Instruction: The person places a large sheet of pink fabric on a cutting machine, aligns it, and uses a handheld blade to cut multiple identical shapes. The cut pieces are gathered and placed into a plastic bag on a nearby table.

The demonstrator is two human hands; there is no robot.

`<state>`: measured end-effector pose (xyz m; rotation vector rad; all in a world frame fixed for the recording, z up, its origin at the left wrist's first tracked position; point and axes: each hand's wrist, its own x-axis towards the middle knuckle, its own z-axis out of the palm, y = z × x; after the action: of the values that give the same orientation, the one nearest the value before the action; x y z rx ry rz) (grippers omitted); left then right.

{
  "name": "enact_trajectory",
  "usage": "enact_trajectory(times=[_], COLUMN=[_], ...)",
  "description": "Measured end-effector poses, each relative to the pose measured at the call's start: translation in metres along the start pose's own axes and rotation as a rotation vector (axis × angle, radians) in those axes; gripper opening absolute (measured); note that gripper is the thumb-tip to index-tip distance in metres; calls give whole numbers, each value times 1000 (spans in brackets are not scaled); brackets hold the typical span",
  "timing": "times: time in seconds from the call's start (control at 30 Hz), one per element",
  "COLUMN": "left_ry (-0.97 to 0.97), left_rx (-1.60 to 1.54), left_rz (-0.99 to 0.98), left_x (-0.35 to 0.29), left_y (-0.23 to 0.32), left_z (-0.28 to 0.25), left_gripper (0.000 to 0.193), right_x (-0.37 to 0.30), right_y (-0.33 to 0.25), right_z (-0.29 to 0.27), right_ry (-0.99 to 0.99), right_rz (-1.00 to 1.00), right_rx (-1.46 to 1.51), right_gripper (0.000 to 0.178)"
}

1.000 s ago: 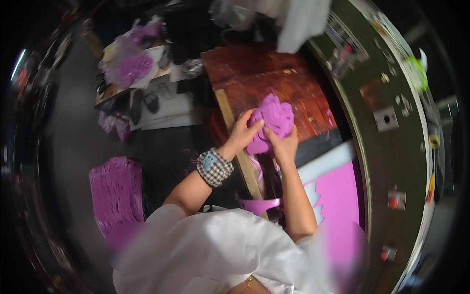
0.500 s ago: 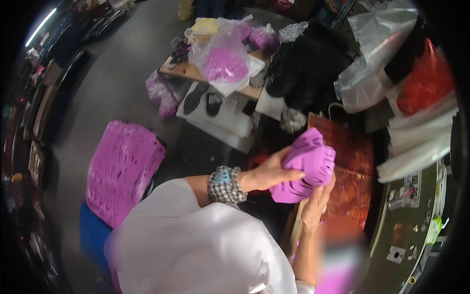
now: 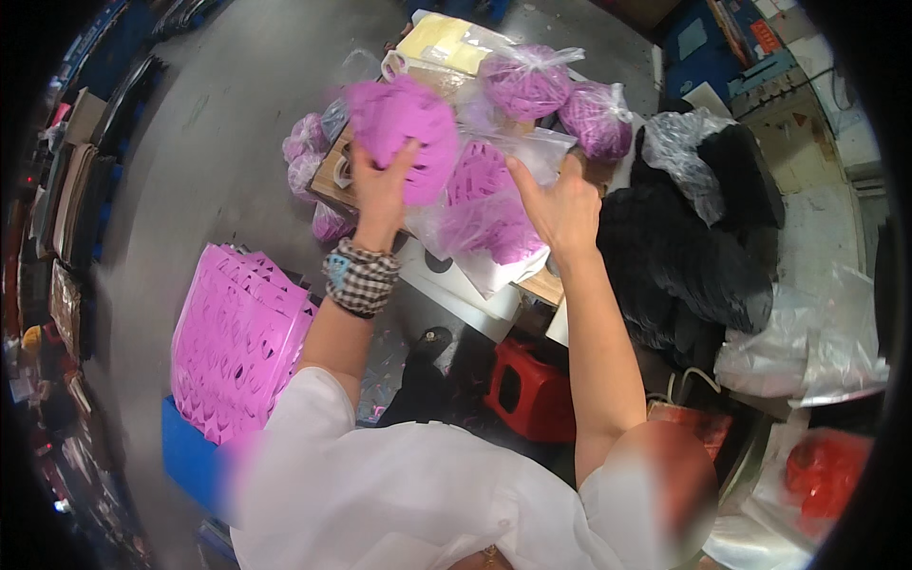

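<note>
My left hand (image 3: 382, 195) is closed around a stack of purple die-cut foam pieces (image 3: 407, 128), lifted above the left part of the small table. Right of that stack lies a clear plastic bag (image 3: 546, 150) with more purple cut pieces (image 3: 483, 214) in it. My right hand (image 3: 562, 207) is at the bag's right side, thumb and fingers apart; its thumb points toward the pieces in the bag. Whether the fingertips touch the plastic, I cannot tell.
Two tied bags of purple pieces (image 3: 527, 84) sit at the table's far side. Black stacked pieces (image 3: 684, 261) stand to the right. Perforated purple sheets (image 3: 237, 342) rest above a blue bin (image 3: 190, 456) at left. A red plastic stool (image 3: 532, 394) is below the table.
The stack has gone from both hands at the right to my left hand over the table. My right hand has let go of it and reached the bag. The view has turned rightward.
</note>
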<state>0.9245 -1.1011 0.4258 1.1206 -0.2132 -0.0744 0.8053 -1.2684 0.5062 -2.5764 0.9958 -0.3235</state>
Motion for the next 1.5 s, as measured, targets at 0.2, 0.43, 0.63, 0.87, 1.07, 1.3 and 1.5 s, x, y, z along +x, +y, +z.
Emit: enact_trajectory(times=[0.2, 0.43, 0.63, 0.87, 1.07, 1.3, 1.5], left_ry=[-439, -644, -789, -854, -1194, -920, -1066], left_rx=[205, 224, 1129, 1040, 1067, 936, 271], left_rz=[-482, -779, -327, -265, -150, 450, 378], left_x=[-21, -21, -42, -47, -58, -121, -303], left_y=[-61, -123, -131, -121, -39, 27, 64], left_z=[12, 63, 124, 137, 55, 64, 138], left_gripper=[59, 64, 82, 94, 31, 32, 20], right_x=[20, -66, -48, -47, -66, -150, -432], right_y=[31, 90, 78, 93, 125, 147, 190], right_z=[43, 9, -30, -29, -23, -35, -121], right_ry=[-16, 174, 292, 276, 224, 449, 628], right_rz=[26, 186, -126, 24, 122, 136, 418], right_rx=[361, 1149, 954, 1263, 936, 618, 484], right_gripper=[34, 19, 32, 43, 37, 25, 17])
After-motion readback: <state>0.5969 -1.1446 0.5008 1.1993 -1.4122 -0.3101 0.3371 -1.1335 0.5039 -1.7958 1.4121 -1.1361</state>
